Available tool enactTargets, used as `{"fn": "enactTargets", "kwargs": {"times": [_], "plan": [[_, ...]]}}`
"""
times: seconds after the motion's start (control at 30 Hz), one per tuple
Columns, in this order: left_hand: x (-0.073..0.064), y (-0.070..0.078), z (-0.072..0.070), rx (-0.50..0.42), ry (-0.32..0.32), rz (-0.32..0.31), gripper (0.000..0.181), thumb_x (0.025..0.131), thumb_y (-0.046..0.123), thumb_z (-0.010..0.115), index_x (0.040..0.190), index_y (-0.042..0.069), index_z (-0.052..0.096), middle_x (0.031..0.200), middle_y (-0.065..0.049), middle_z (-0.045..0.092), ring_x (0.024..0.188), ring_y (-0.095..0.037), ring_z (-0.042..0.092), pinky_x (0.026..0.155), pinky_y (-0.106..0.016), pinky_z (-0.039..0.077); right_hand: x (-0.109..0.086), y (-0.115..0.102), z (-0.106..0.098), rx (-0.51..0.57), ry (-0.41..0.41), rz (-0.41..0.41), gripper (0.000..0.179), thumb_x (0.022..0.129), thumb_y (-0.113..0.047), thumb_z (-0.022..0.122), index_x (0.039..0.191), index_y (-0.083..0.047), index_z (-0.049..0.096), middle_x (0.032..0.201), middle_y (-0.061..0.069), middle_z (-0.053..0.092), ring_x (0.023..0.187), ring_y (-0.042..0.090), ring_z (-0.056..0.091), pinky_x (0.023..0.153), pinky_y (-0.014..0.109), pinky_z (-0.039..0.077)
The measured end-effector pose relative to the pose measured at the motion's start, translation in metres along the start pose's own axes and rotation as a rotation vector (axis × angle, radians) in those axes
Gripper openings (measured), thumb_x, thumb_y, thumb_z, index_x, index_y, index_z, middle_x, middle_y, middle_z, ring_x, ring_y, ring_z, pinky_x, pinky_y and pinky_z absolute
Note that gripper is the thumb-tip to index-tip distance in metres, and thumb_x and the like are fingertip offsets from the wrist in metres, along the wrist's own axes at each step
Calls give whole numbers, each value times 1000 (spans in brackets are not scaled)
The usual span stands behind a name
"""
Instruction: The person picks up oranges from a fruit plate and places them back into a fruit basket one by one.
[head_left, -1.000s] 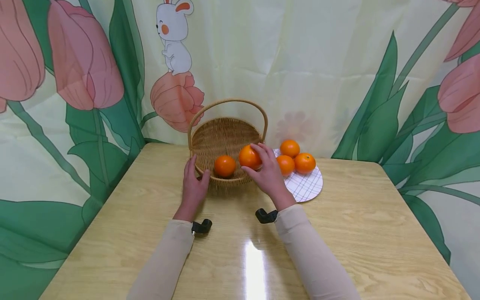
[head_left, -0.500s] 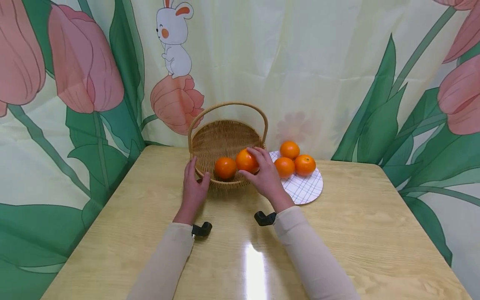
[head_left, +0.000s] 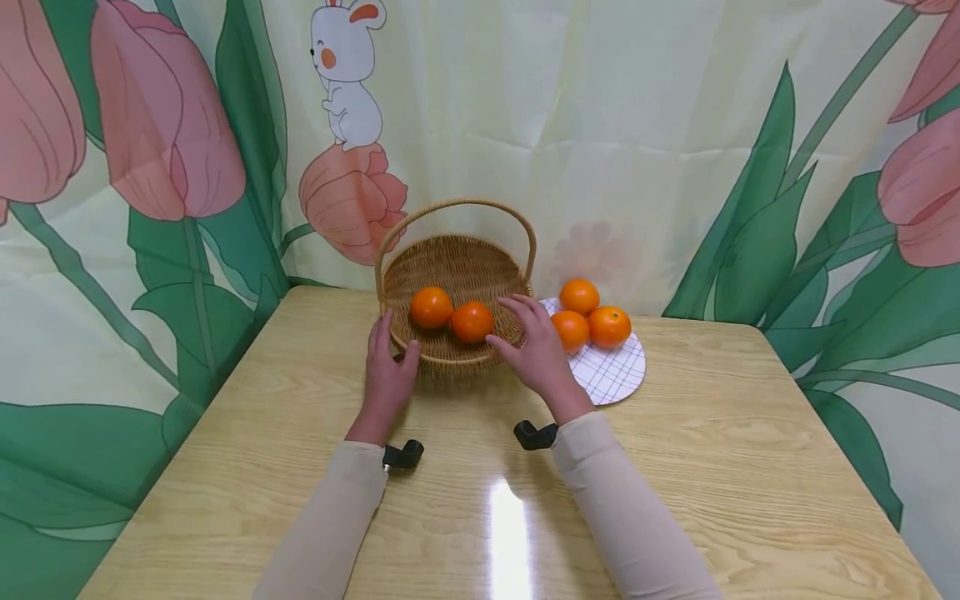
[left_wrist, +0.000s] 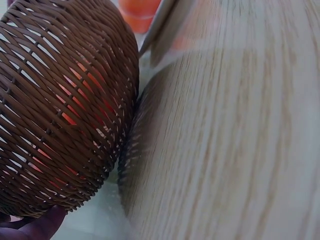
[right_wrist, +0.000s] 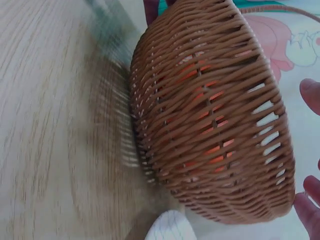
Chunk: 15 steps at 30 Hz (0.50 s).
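Observation:
A round wicker basket (head_left: 453, 262) with a tall arched handle stands at the back of the table. Two oranges lie inside side by side, the left orange (head_left: 431, 307) and the right orange (head_left: 472, 322); through the weave they show as orange patches in both wrist views. My left hand (head_left: 388, 375) holds the basket's left front edge, thumb (left_wrist: 47, 224) against the outer weave. Over the right rim hovers my right hand (head_left: 536, 350), thumb and fingers spread apart, nothing between them. Its fingertips are near the right orange without gripping it.
Right of the basket, a checked white plate (head_left: 611, 375) carries three more oranges (head_left: 609, 327), partly behind my right hand. The wooden table (head_left: 720, 450) reaches to a printed curtain (head_left: 622, 150) behind. A black wrist camera (head_left: 402, 454) sits on each wrist.
My right hand has lowered an orange into the basket and let go of it. The orange inside has shifted to the left and back. My left hand stays at the basket.

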<state>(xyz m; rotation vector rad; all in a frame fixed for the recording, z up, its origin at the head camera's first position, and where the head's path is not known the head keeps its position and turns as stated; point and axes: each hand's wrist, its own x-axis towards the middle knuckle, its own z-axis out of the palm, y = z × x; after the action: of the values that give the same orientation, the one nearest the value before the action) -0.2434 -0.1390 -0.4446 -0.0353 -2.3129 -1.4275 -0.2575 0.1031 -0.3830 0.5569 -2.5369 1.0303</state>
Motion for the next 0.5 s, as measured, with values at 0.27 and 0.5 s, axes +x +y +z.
{"fn": "enactTargets", "kwargs": {"times": [0.27,0.5], "plan": [[0,0,0,-8,6,-4,67,95,24,56,153,13,24,157,-12,24,144,-32,27,113,-53,32,-7,13,-6,13,23,28,53,89,-37,69,136,-18,54,146,10,43,133,34,43,106,54,40],[0,2,1,-7,12,-3,66,95,26,55,153,12,25,157,-13,24,144,-32,27,112,-52,32,-12,23,-11,3,45,48,52,89,-37,68,135,-17,54,144,9,44,130,33,45,100,54,44]]}}
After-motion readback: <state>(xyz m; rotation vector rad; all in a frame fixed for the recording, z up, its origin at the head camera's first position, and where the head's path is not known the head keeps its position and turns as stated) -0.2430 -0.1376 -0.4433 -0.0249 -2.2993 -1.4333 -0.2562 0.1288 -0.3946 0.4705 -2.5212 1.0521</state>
